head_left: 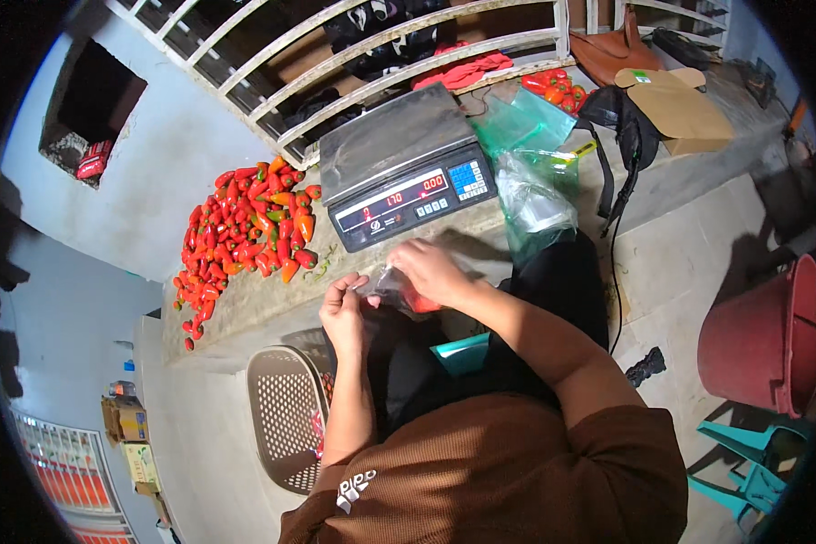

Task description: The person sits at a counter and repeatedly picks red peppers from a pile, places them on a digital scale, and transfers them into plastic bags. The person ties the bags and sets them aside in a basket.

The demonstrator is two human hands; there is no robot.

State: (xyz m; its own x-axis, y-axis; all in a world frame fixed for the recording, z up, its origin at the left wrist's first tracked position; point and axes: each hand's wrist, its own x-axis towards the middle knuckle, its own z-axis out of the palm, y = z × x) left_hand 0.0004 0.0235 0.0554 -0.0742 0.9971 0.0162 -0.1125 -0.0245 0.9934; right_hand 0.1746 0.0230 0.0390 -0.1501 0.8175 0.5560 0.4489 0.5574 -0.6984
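My left hand point(343, 308) is closed, its fingertips pinching one side of the gathered top of a clear plastic bag point(392, 288). On the other side my right hand point(426, 272) grips the same bag, fingers bent and pointing left. Something red shows through the plastic below my right hand, over my lap. Just beyond both hands, a digital scale point(394, 145) with a bare dark platform and lit red digits rests on the concrete ledge point(354, 267). A large loose pile of red and orange peppers point(245, 222) lies on the ledge left of the scale.
Green plastic bags point(530, 163), a black strap bag point(627, 136) and a cardboard box point(680, 109) sit right of the scale. A plastic basket point(281, 408) stands left of my legs. On the right are a red bucket point(752, 335) and a teal stool point(743, 471).
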